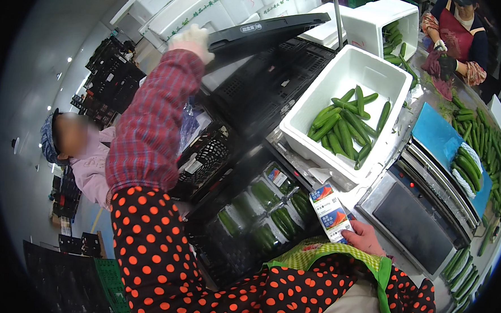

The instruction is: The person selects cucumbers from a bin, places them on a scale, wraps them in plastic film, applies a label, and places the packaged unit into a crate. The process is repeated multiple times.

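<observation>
My left hand (191,41), in a white glove, is stretched far forward and grips the end of a black plastic crate (267,35), which looks tilted. My right hand (364,237) is bare and pinches a strip of printed labels (331,212) between thumb and fingers. Close beside the labels is another black crate (211,251), with several wrapped trays of cucumbers (284,223) inside; one pack bears a label. Beyond my right hand, a white foam box (304,136) holds loose cucumbers (347,126).
To the right stands a wrapping machine (419,222) with cucumbers on a foam tray (466,168). Loose cucumbers (495,156) pile behind it. A co-worker (458,35) stands at the far right, another person (91,156) at left. Foam boxes (198,15) are stacked ahead.
</observation>
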`<control>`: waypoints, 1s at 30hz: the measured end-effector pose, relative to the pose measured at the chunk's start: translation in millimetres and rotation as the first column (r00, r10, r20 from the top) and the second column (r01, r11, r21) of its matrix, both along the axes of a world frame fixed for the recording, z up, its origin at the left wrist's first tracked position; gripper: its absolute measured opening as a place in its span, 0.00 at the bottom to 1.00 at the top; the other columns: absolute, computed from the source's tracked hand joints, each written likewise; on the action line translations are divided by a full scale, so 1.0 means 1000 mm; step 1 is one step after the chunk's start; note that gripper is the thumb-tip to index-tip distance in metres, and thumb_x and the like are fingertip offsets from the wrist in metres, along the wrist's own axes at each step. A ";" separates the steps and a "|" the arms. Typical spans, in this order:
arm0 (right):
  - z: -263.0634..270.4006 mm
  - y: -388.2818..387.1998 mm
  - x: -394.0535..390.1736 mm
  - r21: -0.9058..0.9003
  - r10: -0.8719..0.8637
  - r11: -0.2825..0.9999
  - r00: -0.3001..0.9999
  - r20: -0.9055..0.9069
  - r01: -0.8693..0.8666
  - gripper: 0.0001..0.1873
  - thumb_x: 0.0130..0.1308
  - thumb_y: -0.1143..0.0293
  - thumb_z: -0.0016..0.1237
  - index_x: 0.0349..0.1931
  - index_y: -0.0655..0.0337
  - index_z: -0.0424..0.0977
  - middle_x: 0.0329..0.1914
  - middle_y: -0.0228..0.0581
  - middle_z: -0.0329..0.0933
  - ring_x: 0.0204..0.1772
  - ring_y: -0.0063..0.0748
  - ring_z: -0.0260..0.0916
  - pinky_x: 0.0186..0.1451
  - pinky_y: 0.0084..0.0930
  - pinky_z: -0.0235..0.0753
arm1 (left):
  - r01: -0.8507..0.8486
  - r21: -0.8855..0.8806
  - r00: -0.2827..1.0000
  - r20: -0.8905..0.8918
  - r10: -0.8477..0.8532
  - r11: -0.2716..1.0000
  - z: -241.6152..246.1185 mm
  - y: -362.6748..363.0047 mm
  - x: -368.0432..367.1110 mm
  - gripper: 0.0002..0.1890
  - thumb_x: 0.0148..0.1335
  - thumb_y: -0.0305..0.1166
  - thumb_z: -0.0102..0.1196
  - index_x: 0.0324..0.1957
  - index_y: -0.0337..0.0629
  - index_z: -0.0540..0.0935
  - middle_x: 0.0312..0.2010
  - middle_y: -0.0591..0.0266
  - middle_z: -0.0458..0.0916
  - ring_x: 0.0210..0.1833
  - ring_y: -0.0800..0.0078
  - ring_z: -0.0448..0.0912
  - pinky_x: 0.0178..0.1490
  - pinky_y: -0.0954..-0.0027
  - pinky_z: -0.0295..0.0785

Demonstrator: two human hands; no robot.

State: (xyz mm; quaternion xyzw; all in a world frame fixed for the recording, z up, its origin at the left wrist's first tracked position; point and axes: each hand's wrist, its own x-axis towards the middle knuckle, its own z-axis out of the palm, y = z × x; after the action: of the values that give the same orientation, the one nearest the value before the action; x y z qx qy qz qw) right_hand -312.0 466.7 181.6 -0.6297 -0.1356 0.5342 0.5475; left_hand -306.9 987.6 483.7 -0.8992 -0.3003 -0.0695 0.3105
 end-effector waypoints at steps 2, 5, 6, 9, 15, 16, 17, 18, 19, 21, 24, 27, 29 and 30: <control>0.001 0.003 0.000 -0.025 0.016 1.000 0.999 0.038 -0.015 0.16 0.69 0.70 0.53 0.53 0.66 0.80 0.41 0.30 0.81 0.39 0.18 0.73 0.42 0.21 0.73 | -0.024 0.025 0.999 -0.029 0.025 0.999 0.016 -0.006 -0.025 0.25 0.50 0.44 0.70 0.49 0.45 0.83 0.50 0.52 0.79 0.53 0.53 0.82 0.57 0.56 0.78; 0.002 0.009 -0.001 0.029 0.052 0.998 0.999 -0.011 -0.052 0.15 0.69 0.70 0.53 0.53 0.67 0.80 0.41 0.30 0.81 0.38 0.18 0.73 0.43 0.21 0.74 | 0.040 0.096 0.999 -0.022 -0.038 0.995 0.025 -0.013 -0.074 0.23 0.48 0.45 0.71 0.45 0.45 0.83 0.45 0.53 0.79 0.50 0.55 0.83 0.53 0.55 0.78; 0.003 0.011 -0.001 0.045 0.067 0.997 0.997 -0.029 -0.066 0.15 0.69 0.70 0.52 0.52 0.67 0.79 0.41 0.31 0.81 0.40 0.19 0.74 0.44 0.22 0.75 | 0.039 0.103 0.999 -0.021 -0.037 0.994 0.027 -0.015 -0.092 0.22 0.47 0.44 0.71 0.43 0.45 0.83 0.44 0.54 0.79 0.49 0.55 0.83 0.52 0.55 0.78; 0.005 0.021 -0.006 0.032 0.107 0.994 0.994 0.003 -0.107 0.15 0.69 0.70 0.52 0.52 0.68 0.79 0.41 0.32 0.81 0.42 0.21 0.75 0.46 0.24 0.76 | 0.049 0.149 0.998 -0.034 -0.044 0.988 0.033 -0.019 -0.142 0.19 0.46 0.43 0.72 0.37 0.45 0.84 0.39 0.56 0.78 0.44 0.56 0.83 0.47 0.54 0.77; 0.013 0.040 -0.018 0.002 0.262 0.965 0.962 0.075 -0.263 0.17 0.70 0.69 0.52 0.55 0.68 0.78 0.43 0.35 0.81 0.45 0.22 0.76 0.49 0.23 0.76 | 0.048 0.189 0.992 -0.123 -0.025 0.981 0.037 -0.019 -0.234 0.20 0.39 0.41 0.75 0.33 0.44 0.82 0.37 0.60 0.77 0.42 0.58 0.81 0.45 0.56 0.75; 0.015 0.042 -0.020 0.032 0.263 0.964 0.964 0.043 -0.264 0.17 0.70 0.69 0.52 0.55 0.68 0.78 0.44 0.33 0.81 0.45 0.21 0.75 0.49 0.23 0.76 | 0.115 0.200 0.988 -0.123 -0.091 0.973 0.036 -0.016 -0.247 0.21 0.39 0.41 0.75 0.33 0.44 0.82 0.38 0.59 0.77 0.43 0.58 0.81 0.45 0.56 0.75; 0.017 0.043 -0.022 0.007 0.280 0.960 0.960 0.025 -0.280 0.17 0.70 0.70 0.52 0.55 0.67 0.79 0.45 0.32 0.82 0.45 0.20 0.75 0.49 0.22 0.75 | 0.097 0.194 0.988 -0.133 -0.072 0.976 0.034 -0.013 -0.261 0.21 0.38 0.42 0.76 0.33 0.44 0.82 0.38 0.59 0.78 0.43 0.58 0.81 0.45 0.56 0.75; 0.019 0.044 -0.024 0.028 0.277 0.960 0.961 0.018 -0.277 0.17 0.70 0.70 0.52 0.55 0.68 0.79 0.45 0.31 0.82 0.45 0.19 0.75 0.49 0.22 0.75 | 0.106 0.205 0.990 -0.118 -0.083 0.973 0.029 -0.010 -0.275 0.21 0.38 0.41 0.76 0.34 0.44 0.82 0.39 0.58 0.78 0.44 0.58 0.81 0.45 0.56 0.75; 0.021 0.045 -0.026 0.033 0.277 0.960 0.961 0.016 -0.277 0.17 0.70 0.70 0.52 0.55 0.68 0.79 0.45 0.30 0.81 0.45 0.19 0.74 0.49 0.22 0.75 | 0.119 0.225 0.990 -0.097 -0.099 0.967 0.024 -0.005 -0.287 0.21 0.38 0.40 0.76 0.34 0.44 0.81 0.39 0.58 0.78 0.44 0.58 0.81 0.45 0.57 0.75; 0.024 0.046 -0.029 0.049 0.275 0.960 0.961 0.020 -0.275 0.17 0.70 0.71 0.52 0.55 0.68 0.79 0.44 0.30 0.81 0.45 0.18 0.74 0.50 0.21 0.74 | -0.020 0.187 0.993 -0.111 0.041 0.982 0.015 0.004 -0.314 0.22 0.39 0.39 0.75 0.37 0.46 0.81 0.39 0.58 0.78 0.45 0.58 0.81 0.45 0.57 0.75; 0.028 0.047 -0.033 0.005 0.288 0.958 0.957 0.033 -0.288 0.17 0.70 0.72 0.51 0.56 0.69 0.78 0.44 0.29 0.81 0.46 0.18 0.73 0.50 0.21 0.74 | -0.164 0.163 0.979 -0.092 0.181 0.973 -0.004 0.014 -0.364 0.26 0.39 0.38 0.75 0.43 0.47 0.81 0.40 0.59 0.77 0.45 0.58 0.80 0.46 0.57 0.73; 0.033 0.047 -0.038 0.015 0.252 0.968 0.968 0.007 -0.252 0.17 0.70 0.72 0.51 0.56 0.69 0.78 0.44 0.29 0.81 0.45 0.18 0.73 0.50 0.21 0.73 | -0.201 0.104 0.979 -0.023 0.205 0.974 -0.028 0.024 -0.423 0.31 0.40 0.38 0.75 0.50 0.49 0.80 0.40 0.59 0.76 0.47 0.57 0.79 0.49 0.55 0.72; 0.037 0.048 -0.039 0.015 0.269 0.963 0.962 0.034 -0.270 0.18 0.70 0.72 0.51 0.56 0.69 0.78 0.45 0.30 0.81 0.46 0.18 0.73 0.51 0.21 0.73 | -0.280 0.064 0.960 -0.005 0.281 0.958 -0.054 0.029 -0.463 0.33 0.41 0.39 0.75 0.53 0.49 0.79 0.42 0.58 0.76 0.49 0.56 0.78 0.52 0.55 0.72; 0.039 0.049 -0.040 0.016 0.278 0.960 0.960 0.044 -0.279 0.18 0.70 0.71 0.51 0.57 0.69 0.77 0.46 0.30 0.81 0.46 0.18 0.73 0.51 0.21 0.73 | -0.350 0.052 0.937 0.012 0.350 0.935 -0.068 0.032 -0.480 0.34 0.42 0.40 0.74 0.55 0.51 0.78 0.43 0.58 0.76 0.51 0.57 0.78 0.53 0.55 0.72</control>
State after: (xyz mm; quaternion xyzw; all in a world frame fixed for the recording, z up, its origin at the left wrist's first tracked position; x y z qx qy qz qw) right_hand -351.9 515.6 220.7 -0.6090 -0.2400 0.5914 0.4710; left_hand -787.4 1019.5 416.2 -0.8227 -0.4539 -0.0223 0.3415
